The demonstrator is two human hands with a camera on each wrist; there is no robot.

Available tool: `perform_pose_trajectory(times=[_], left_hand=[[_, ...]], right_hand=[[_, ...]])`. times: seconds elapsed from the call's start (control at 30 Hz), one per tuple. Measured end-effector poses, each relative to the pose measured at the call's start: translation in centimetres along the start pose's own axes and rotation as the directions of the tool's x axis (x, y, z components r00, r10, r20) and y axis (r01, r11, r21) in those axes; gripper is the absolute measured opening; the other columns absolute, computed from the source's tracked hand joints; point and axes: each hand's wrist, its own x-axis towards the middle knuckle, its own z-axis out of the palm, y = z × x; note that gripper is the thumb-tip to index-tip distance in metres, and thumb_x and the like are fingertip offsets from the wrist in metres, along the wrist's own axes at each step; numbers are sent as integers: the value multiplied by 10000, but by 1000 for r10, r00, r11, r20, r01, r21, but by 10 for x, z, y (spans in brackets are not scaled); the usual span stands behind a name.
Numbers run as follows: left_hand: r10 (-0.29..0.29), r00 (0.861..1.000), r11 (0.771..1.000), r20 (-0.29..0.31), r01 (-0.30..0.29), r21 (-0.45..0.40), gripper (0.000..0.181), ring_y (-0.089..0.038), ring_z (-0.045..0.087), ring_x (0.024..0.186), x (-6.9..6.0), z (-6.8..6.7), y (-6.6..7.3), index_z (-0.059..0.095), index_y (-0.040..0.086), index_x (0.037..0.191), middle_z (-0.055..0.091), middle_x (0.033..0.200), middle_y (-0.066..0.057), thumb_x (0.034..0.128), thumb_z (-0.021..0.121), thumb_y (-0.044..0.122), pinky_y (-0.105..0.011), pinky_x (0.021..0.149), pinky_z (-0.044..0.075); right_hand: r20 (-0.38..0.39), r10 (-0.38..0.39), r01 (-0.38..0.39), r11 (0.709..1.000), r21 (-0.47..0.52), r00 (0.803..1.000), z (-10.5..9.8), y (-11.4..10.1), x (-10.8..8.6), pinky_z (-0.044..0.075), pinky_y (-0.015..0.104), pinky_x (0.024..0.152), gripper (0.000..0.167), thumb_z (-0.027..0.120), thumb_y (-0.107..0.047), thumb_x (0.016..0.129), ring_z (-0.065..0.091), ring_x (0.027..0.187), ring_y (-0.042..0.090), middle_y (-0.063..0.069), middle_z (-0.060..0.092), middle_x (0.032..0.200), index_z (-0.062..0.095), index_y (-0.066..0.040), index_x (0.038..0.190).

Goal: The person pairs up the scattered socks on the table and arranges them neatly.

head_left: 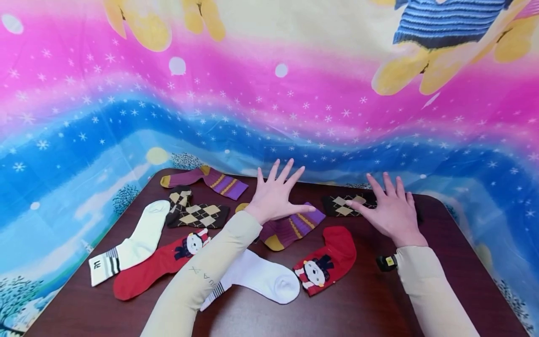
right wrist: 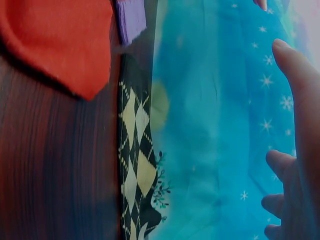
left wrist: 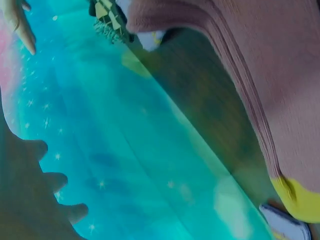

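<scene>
Both hands hover over the table with fingers spread and nothing held. The left hand [head_left: 275, 194] is above a purple sock [head_left: 290, 229] with yellow heel and stripes, partly hiding it; its fingers [left wrist: 62, 182] show at the left wrist view's edge. My right hand [head_left: 393, 213] is over the right end of a black-and-tan argyle sock [head_left: 343, 206], which also appears in the right wrist view. Nearer the front lie a red sock [head_left: 343, 248] with a cartoon face and a white sock [head_left: 269, 278], the latter partly behind the left forearm.
On the left lie another purple sock [head_left: 225, 182], an argyle sock [head_left: 202, 215], a striped-cuff white sock [head_left: 143, 234] and a red sock [head_left: 143, 274]. A printed cloth [head_left: 269, 107] hangs behind the dark table [head_left: 358, 309]. A small black device [head_left: 386, 263] sits at the right wrist.
</scene>
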Motion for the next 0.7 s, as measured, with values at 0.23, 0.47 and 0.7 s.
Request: perform_pose_trajectory(times=[0.23,0.47,0.7], left_hand=[[-12,1000,1000,-17,12,-2,1141,-377,-25,1534,-9,-3,-12,73,381,1643,-5,1705,10,715,285,1011,-761,1087,0],[-14,1000,1000,-9,14,10,1131,-378,-19,1535,-20,-5,-23,55,386,1640,0,1703,3,723,294,1004,-763,1081,-25],[-35,999,999,-1,35,31,1125,-363,-6,1538,-29,-5,-41,64,383,1641,28,1703,-1,729,295,1000,-743,1097,-29]], right_hand=[[-8,-22,22,1000,-4,1000,2,-9,-1,35,777,1070,1032,518,-813,858,-93,1492,495,242,65,1664,163,-256,1651],[-12,-43,43,999,-10,999,2,-17,-3,45,769,1077,1021,504,-815,864,-80,1498,483,232,70,1668,152,-270,1652],[-20,-74,74,997,-10,997,5,-25,-7,60,755,1090,1037,522,-823,847,-58,1505,473,221,88,1669,151,-284,1651]])
